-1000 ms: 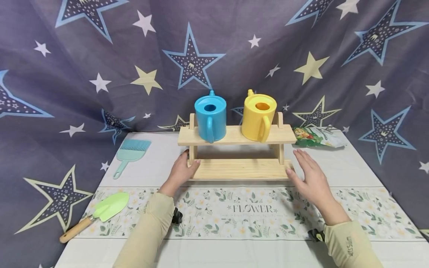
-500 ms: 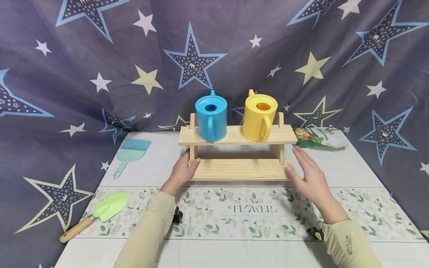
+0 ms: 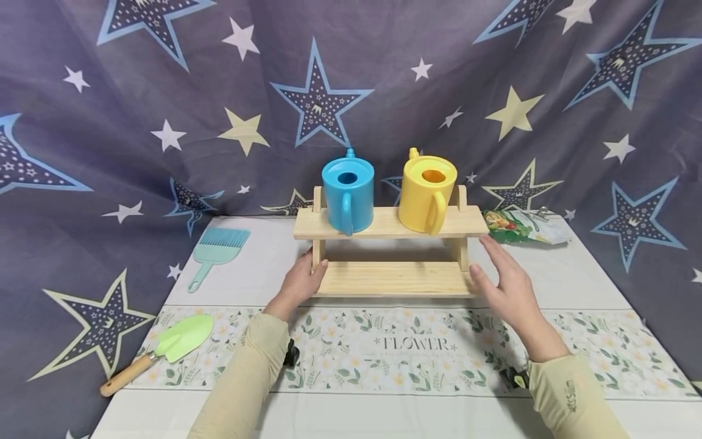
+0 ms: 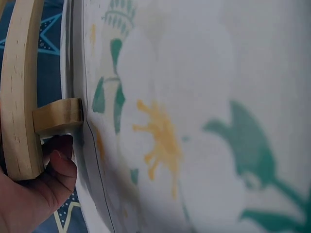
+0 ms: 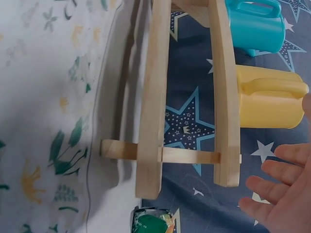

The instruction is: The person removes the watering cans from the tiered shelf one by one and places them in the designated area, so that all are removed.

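A two-tier wooden shelf stands at the back of the table. Its upper board carries a blue watering can on the left and a yellow watering can on the right, both upright with handles facing me. My left hand grips the left end of the lower board; in the left wrist view its fingers curl around that end. At the shelf's right end, my right hand holds its fingers extended and spread. The right wrist view shows those fingers apart from the wood.
A light blue brush-and-dustpan set lies at the back left, and a green trowel with a wooden handle at the front left. Behind my right hand lies a shiny printed bag. A star-patterned curtain hangs directly behind the table.
My right hand has risen slightly along the shelf's right end. My left hand keeps its place at the left end. The whole head view has shifted a little; shelf and cans stand as before.
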`<state>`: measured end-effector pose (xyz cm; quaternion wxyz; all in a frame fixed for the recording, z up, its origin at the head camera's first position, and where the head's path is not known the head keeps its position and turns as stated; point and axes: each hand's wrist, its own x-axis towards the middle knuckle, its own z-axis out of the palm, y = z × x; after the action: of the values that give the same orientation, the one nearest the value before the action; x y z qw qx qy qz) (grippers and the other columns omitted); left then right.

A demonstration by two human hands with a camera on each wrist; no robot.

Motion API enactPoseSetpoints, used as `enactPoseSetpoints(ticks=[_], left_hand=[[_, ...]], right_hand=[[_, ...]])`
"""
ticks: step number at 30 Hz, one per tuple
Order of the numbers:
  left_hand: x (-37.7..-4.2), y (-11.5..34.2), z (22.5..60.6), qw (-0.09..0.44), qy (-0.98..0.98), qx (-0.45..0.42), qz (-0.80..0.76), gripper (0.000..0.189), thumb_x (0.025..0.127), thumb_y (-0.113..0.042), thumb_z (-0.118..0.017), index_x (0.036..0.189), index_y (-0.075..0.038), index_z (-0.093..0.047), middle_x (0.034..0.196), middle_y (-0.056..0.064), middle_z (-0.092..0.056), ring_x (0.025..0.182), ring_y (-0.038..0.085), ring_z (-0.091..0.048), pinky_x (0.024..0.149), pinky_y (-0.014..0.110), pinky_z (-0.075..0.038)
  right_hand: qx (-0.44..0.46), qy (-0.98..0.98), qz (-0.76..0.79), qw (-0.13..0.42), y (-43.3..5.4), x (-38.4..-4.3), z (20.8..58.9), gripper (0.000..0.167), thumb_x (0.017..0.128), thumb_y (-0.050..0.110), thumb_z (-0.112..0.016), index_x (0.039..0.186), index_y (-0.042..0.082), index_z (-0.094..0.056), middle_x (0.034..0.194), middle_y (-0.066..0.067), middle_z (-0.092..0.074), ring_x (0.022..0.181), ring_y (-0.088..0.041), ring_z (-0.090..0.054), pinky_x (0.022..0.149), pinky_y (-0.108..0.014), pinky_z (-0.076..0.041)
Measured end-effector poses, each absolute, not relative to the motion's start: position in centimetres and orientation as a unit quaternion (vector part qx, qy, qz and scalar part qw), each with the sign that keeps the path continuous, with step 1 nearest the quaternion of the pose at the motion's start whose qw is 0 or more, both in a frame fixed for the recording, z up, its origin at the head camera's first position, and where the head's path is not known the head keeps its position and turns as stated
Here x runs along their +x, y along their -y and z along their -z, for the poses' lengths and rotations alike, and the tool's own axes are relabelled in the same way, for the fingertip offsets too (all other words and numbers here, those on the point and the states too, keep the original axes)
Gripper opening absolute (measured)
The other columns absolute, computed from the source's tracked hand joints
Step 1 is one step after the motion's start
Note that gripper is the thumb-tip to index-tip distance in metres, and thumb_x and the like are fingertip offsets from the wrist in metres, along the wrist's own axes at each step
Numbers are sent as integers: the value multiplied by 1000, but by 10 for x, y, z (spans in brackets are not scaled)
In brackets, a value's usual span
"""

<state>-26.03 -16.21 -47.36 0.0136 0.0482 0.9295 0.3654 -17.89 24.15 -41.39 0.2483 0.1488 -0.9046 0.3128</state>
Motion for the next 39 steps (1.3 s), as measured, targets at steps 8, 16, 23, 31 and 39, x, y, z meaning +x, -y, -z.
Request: enactPoseSetpoints(ticks=[8, 16, 23, 31, 39], left_hand=[[-259, 165, 475, 18, -930, 58, -363, 59, 105, -32, -39, 155, -7, -22, 147, 24, -39, 132, 38, -42, 108, 53, -34], [-258, 165, 474, 34, -928, 47, -368, 64, 105, -33, -40, 158, -14, -11, 154, 21, -29, 139, 38, -34, 111, 55, -28], [-256, 164, 473, 30, -928, 47, -367, 62, 105, -32, -40, 158, -14, -14, 153, 21, -31, 137, 39, -36, 110, 55, -30], [-256, 162, 471, 25, -932, 48, -358, 62, 105, -30, -40, 158, -12, -13, 152, 22, -33, 136, 39, -38, 109, 55, -32], [-256, 162, 474, 28, -934, 44, -354, 62, 105, -32, -39, 158, -14, -13, 152, 21, -32, 136, 39, -38, 110, 54, -31]], right_hand=[[134, 884, -373, 248, -235, -183, 403, 53, 100, 23, -58, 145, -1, -43, 141, -25, -48, 128, -44, -46, 102, -58, -38], [130, 863, -430, 231, -228, -189, 394, 51, 100, 21, -57, 145, 0, -43, 145, -20, -46, 128, -39, -48, 98, -51, -44], [135, 848, -453, 240, -221, -194, 385, 49, 100, 17, -58, 144, 2, -46, 144, -18, -48, 126, -37, -51, 98, -49, -45], [135, 835, -470, 250, -214, -198, 376, 49, 96, 11, -63, 143, 2, -48, 142, -15, -51, 122, -36, -55, 95, -47, -47], [126, 824, -496, 243, -206, -203, 372, 49, 93, 0, -64, 139, -5, -48, 137, -22, -53, 116, -39, -58, 93, -47, -48]])
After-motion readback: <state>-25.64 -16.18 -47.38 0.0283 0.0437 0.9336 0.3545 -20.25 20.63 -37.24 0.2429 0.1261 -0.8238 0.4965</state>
